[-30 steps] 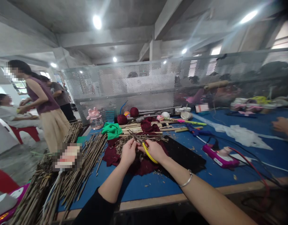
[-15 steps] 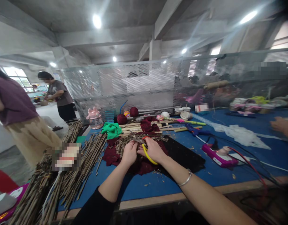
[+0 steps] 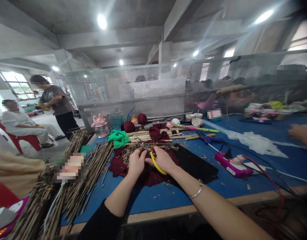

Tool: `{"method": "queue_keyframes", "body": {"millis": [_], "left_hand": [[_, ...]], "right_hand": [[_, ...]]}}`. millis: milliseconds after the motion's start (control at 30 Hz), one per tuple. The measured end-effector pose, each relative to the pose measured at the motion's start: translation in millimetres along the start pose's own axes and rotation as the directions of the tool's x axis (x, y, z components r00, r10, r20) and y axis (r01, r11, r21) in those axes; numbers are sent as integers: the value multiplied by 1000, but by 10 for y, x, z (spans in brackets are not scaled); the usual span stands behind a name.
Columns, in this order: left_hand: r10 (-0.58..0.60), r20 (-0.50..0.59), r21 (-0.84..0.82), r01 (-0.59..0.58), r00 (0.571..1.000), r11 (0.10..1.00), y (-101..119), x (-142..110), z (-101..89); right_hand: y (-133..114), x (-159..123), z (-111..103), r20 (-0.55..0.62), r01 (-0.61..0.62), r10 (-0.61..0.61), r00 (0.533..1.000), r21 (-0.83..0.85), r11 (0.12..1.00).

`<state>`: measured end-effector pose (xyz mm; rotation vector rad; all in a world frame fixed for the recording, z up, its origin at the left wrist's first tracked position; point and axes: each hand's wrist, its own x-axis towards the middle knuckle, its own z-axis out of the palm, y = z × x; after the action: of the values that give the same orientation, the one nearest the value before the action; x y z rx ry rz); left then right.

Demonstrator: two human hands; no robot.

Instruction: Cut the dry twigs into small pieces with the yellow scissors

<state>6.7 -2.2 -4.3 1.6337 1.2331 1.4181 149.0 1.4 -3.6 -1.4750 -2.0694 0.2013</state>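
My right hand (image 3: pixel 163 160) is closed on yellow-handled scissors (image 3: pixel 153 157), whose blades point left and away over a heap of dry twigs (image 3: pixel 133 150). Just to the left, my left hand (image 3: pixel 136 162) is closed, pinching a small twig piece at the blades. Both hands hover over dark red cloth (image 3: pixel 118 165) lying on the blue table (image 3: pixel 153 196). A silver bangle sits on my right wrist.
Bundles of long sticks (image 3: pixel 75 180) cover the table's left side. A pink glue gun (image 3: pixel 232 165) with cables lies right, by a black mat (image 3: pixel 196 166). Green cloth (image 3: pixel 118 137), yarn balls (image 3: pixel 142 118) and sticks sit behind. Another person's hand (image 3: pixel 301 133) shows far right; people are at left.
My hands stay in place while the scissors' blades lower toward the twigs. The person in the purple top walks out of view on the left, uncovering a seated person.
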Motion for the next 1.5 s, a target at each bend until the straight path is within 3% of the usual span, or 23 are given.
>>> {"method": "queue_keyframes", "body": {"millis": [300, 567, 833, 967, 1200, 1500], "left_hand": [[-37, 126, -171, 59, 991, 983, 39, 9, 12], [17, 128, -102, -4, 992, 995, 100, -24, 3], [13, 72, -2, -13, 997, 1000, 79, -40, -7], [-5, 51, 35, 3, 999, 999, 31, -30, -1], [-108, 117, -112, 121, 987, 986, -26, -12, 22], [-30, 123, -17, 32, 992, 999, -3, -7, -34]], "right_hand": [[25, -12, -26, -18, 34, -34, 999, -14, 999], [9, -24, -50, 17, 17, -17, 1000, -7, 1000], [-11, -21, -19, 87, -131, 138, 987, -90, 987], [-9, -21, -3, 87, -138, 145, 986, -80, 987], [13, -10, -25, 56, -120, 130, 990, -157, 980], [20, 15, -24, 49, -115, 122, 991, -126, 985]]}}
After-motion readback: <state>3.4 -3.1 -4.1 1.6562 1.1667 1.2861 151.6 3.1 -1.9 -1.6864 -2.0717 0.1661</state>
